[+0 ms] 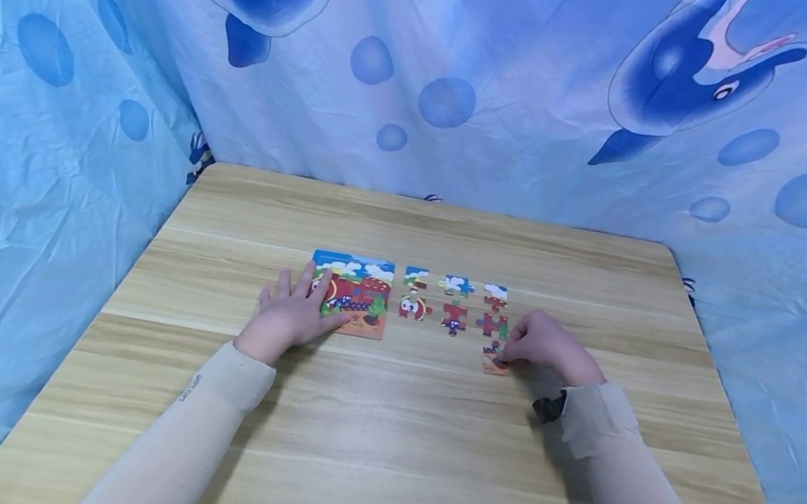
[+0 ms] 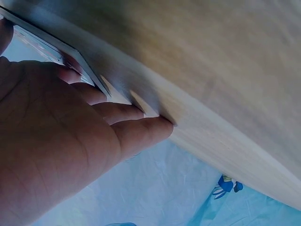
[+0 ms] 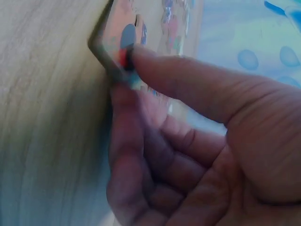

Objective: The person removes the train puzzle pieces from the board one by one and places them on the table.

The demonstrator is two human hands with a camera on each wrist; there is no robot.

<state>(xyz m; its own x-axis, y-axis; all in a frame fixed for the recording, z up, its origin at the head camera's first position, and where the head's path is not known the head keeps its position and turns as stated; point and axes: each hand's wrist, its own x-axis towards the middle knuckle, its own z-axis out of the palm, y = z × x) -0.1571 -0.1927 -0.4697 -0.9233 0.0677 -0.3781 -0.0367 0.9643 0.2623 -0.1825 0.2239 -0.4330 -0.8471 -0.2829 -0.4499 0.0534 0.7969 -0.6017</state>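
With fingers spread, my left hand (image 1: 287, 313) rests on the left part of a picture board (image 1: 373, 328) showing a red cartoon train. The left wrist view shows these fingertips (image 2: 164, 125) reaching past the board's edge to the wood. My right hand (image 1: 542, 343) pinches an orange-brown corner jigsaw piece (image 1: 494, 367) between thumb and finger, low over the table. Its thumb (image 3: 160, 70) lies on the printed face in the right wrist view. Just beyond it sits the red-and-green jigsaw piece (image 1: 493, 325).
Several other jigsaw pieces lie spaced in two rows right of the board: cloud pieces (image 1: 456, 285) in the far row, a train-face piece (image 1: 412, 308) and a red piece (image 1: 453, 317) in the near one. Blue dolphin-print curtains (image 1: 505, 164) surround the wooden table (image 1: 381, 434).
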